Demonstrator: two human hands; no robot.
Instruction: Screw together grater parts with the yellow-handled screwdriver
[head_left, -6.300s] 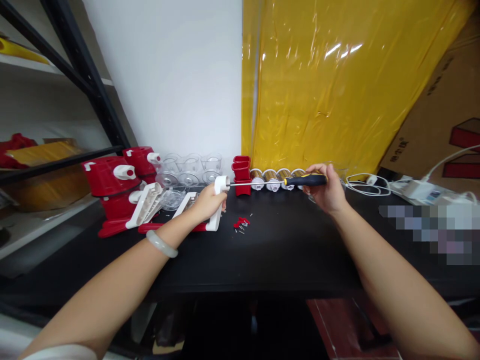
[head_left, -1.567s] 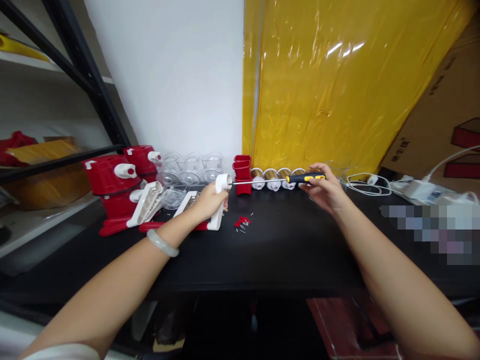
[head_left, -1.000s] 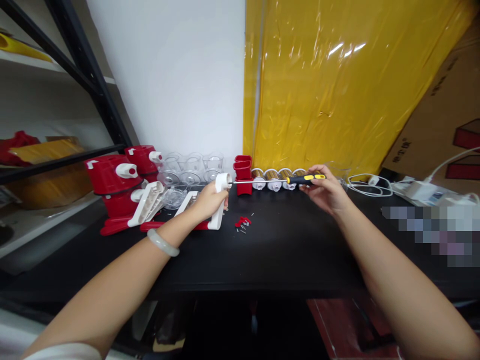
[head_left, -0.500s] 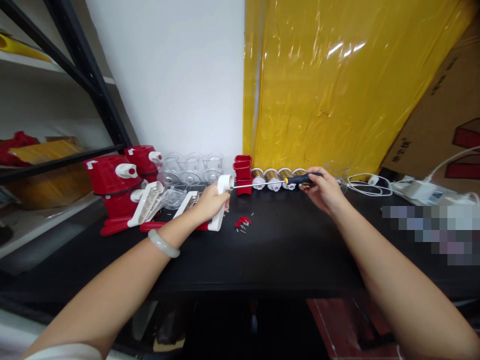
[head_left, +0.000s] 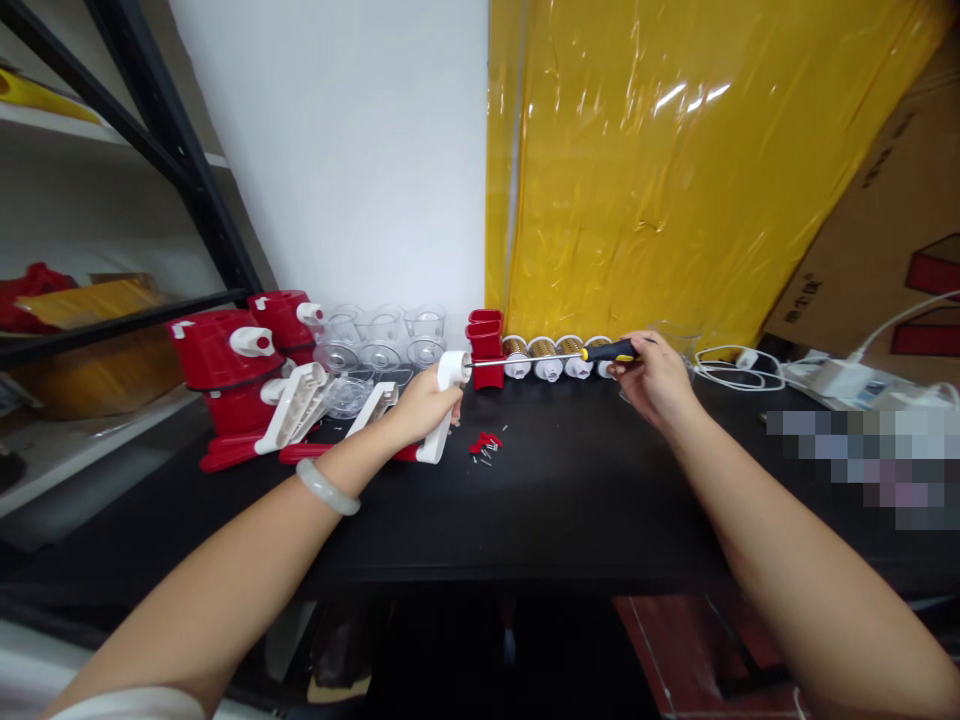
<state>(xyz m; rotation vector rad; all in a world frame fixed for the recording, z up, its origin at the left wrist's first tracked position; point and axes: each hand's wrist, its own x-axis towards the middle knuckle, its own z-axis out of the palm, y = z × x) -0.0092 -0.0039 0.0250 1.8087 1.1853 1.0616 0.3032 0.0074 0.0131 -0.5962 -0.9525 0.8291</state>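
The fingers of the left hand (head_left: pixel 421 405) are wrapped around a white lever (head_left: pixel 432 440), held tilted with its round end up; a stretch of red shows beside its lower end. The fingers of the right hand (head_left: pixel 661 378) are clamped on the back of the black-and-yellow handle of a screwdriver (head_left: pixel 611 351), whose shaft runs nearly level to the lever's round end; whether its tip sits in a screw is too small to tell. Below the shaft, on the black table (head_left: pixel 570 510), lie small red pieces (head_left: pixel 487 441) and loose screws (head_left: pixel 486 462). Behind stand stacked red parts (head_left: pixel 484 350) and, beside them, a row of white-ended metallic drums (head_left: pixel 546 362). Beyond the left hand are clear cups (head_left: pixel 386 325), another white lever (head_left: pixel 294 408) and red housings (head_left: pixel 217 355). Past the right hand, a white cable (head_left: pixel 739 372) lies coiled near the yellow sheeting (head_left: pixel 645 180).
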